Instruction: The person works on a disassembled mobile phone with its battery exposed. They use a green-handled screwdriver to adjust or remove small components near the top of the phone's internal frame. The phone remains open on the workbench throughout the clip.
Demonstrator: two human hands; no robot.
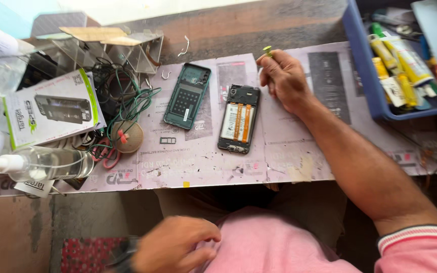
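Leftward, a white-and-green box [51,108] is lying flat; right hand [281,78] is pinching a small yellow-green piece [267,50], left hand [175,245] is curling loosely, empty.

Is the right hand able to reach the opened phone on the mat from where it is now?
Probably yes. The right hand rests on the mat just beside the opened phone, with nothing between them. Its fingers pinch a small yellow-green piece, which may hinder gripping.
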